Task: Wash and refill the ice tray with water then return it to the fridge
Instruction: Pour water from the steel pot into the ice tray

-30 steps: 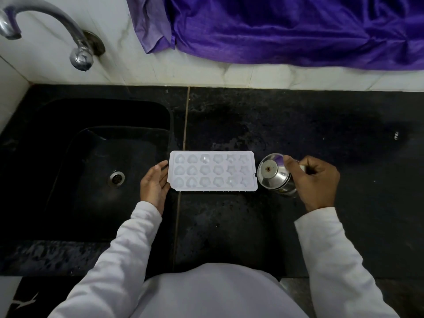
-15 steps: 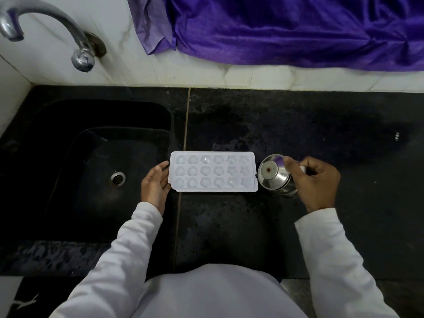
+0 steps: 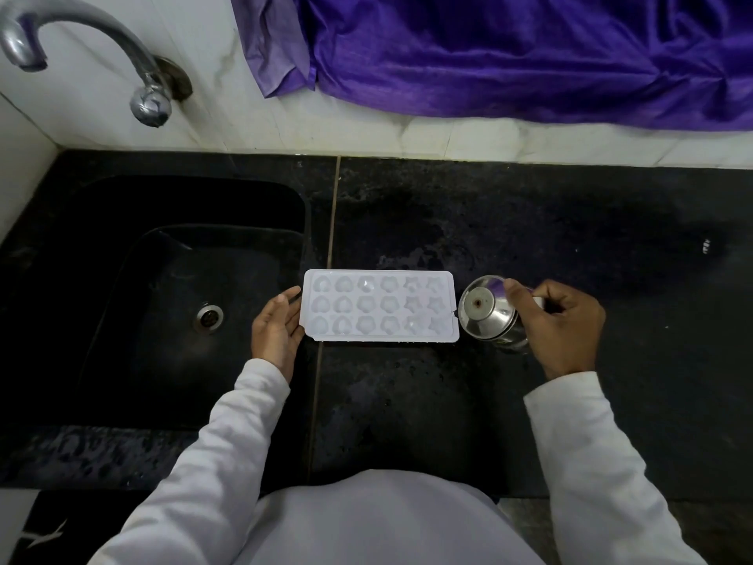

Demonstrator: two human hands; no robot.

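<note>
No movement: ice tray (image 3: 379, 307) between flat left hand (image 3: 277, 328) and right hand (image 3: 562, 328) around steel cup (image 3: 487, 316).

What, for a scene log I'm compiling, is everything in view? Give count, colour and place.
ice tray: one, white, flat on the counter just right of the sink, moulds up.
steel cup: one, silver, at the tray's right end, tilted with its mouth toward the tray.
counter: one, black, centre and right.
sink: one, black, left.
drain: one, metal, in the sink floor.
tap: one, silver, on the white wall above the sink.
cloth: one, purple, draped along the top.
sleeves: two, white, bottom.
left hand: fingers straight, touching the tray's left end.
right hand: grips the cup.
</note>
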